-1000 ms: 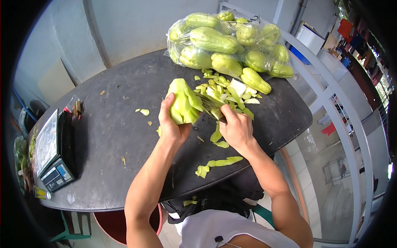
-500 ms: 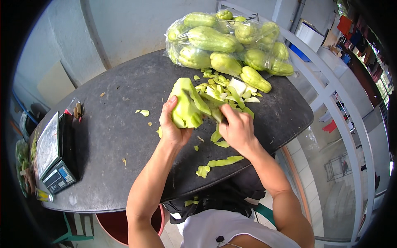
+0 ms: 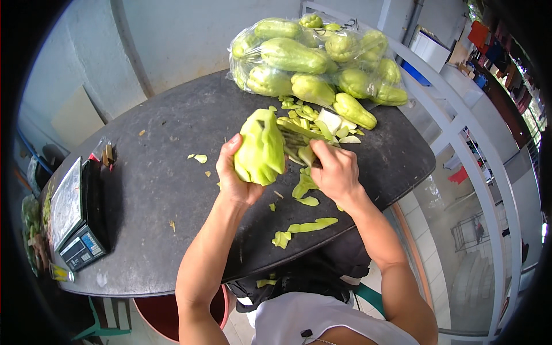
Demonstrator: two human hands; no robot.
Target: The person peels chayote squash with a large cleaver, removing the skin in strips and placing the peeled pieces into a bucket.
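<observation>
My left hand [image 3: 234, 177] is closed around a pale green chayote [image 3: 259, 150], whose surface is peeled into ridged facets with a dark hollow near the top. Just to its right, my right hand [image 3: 335, 172] grips a knife [image 3: 296, 137]; the handle is hidden in the fist and the blade points back toward the chayote. A strip of peel partly covers the blade. Beyond the knife lies a heap of green peelings and white cut pieces [image 3: 329, 119]. Longer peel strips [image 3: 313, 224] rest on the dark table [image 3: 155, 201] nearer to me.
At the table's far side sits a clear plastic bag of several chayotes [image 3: 299, 57], with one chayote [image 3: 355, 110] lying before it. A black digital scale [image 3: 83, 247] stands at the left. Below the table edge is a red bin [image 3: 158, 316]; white railings [image 3: 471, 144] curve along the right.
The chayote has turned in my left hand and tilted more upright. My right hand and knife have shifted slightly right, so the blade is now apart from the chayote's front.
</observation>
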